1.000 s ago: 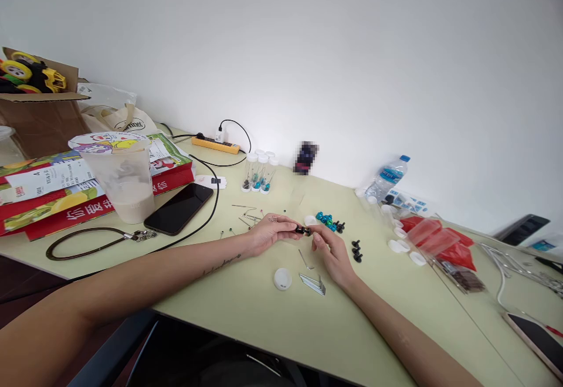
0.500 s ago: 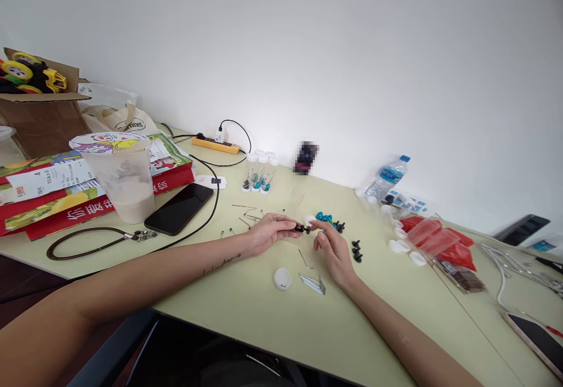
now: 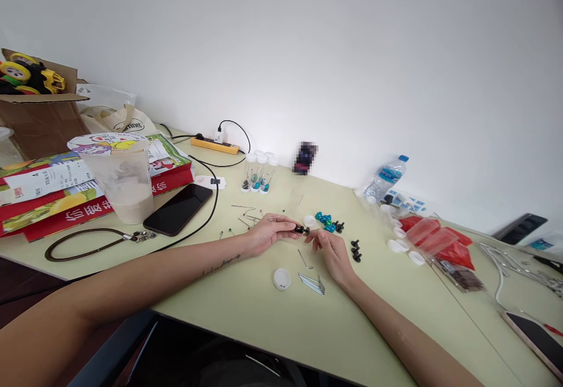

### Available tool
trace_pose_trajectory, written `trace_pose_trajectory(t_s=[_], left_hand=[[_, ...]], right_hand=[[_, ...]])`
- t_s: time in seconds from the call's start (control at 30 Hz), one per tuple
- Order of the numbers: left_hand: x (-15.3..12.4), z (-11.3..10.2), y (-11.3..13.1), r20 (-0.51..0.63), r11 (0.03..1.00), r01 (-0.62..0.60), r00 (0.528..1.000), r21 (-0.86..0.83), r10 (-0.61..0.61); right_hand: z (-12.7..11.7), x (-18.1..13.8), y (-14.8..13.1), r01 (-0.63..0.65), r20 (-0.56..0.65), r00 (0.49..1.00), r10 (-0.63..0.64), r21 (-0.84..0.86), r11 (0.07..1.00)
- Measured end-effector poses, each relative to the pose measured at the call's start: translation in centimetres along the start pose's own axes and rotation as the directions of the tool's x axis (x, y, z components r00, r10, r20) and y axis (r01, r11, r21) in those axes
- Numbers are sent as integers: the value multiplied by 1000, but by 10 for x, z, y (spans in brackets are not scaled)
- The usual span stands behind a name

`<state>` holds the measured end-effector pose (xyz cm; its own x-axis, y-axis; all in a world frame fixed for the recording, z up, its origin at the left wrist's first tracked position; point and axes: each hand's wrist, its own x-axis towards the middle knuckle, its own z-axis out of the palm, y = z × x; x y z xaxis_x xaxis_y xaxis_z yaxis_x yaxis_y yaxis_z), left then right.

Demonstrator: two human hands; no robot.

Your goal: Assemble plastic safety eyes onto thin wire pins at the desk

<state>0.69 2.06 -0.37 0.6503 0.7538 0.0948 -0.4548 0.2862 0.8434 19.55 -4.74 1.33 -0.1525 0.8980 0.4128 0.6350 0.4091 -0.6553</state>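
Observation:
Between the thumb and fingers of my left hand (image 3: 269, 236) is a small black spool-shaped part (image 3: 301, 230), held sideways just above the table. My right hand (image 3: 336, 258) is curled at the part's right end, thumb and index finger close together; whether something tiny is pinched there is hidden. Below the hands lie a single L-shaped hex key (image 3: 305, 260), a row of hex keys (image 3: 312, 284) and a white cap (image 3: 282, 279) with tiny bits inside. Metallic blue parts (image 3: 325, 220) and more black parts (image 3: 356, 251) lie beyond and right of my right hand.
Capped clear tubes (image 3: 257, 174) stand at the back; loose pins (image 3: 246, 219) lie left of my hands. Further left are a phone (image 3: 178, 209), a drink cup (image 3: 116, 182) and a cord loop (image 3: 88, 230). Red bags (image 3: 455, 250) and a water bottle (image 3: 388, 177) occupy the right.
My right index finger, stretched toward the black part's end before, has bent and dropped slightly, with the fingers drawn closer together. My left hand keeps its hold on the part.

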Motion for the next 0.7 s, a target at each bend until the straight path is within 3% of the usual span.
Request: trace_pose_trajectory(t_s=[0.13,0.3,0.7], left_hand=[[0,0,1,-6,1000,-13,1000,-10,13],[1,0,0,-19,1000,-11,1000,-2,11],[2,-1,-2,-20,1000,-9,1000,-4,9]], right_hand=[[0,0,-1,7,-38,999,-6,42,999],[1,-1,2,-5,13,1000,4,33,999],[1,-1,6,-5,-3,1000,5,81,997]])
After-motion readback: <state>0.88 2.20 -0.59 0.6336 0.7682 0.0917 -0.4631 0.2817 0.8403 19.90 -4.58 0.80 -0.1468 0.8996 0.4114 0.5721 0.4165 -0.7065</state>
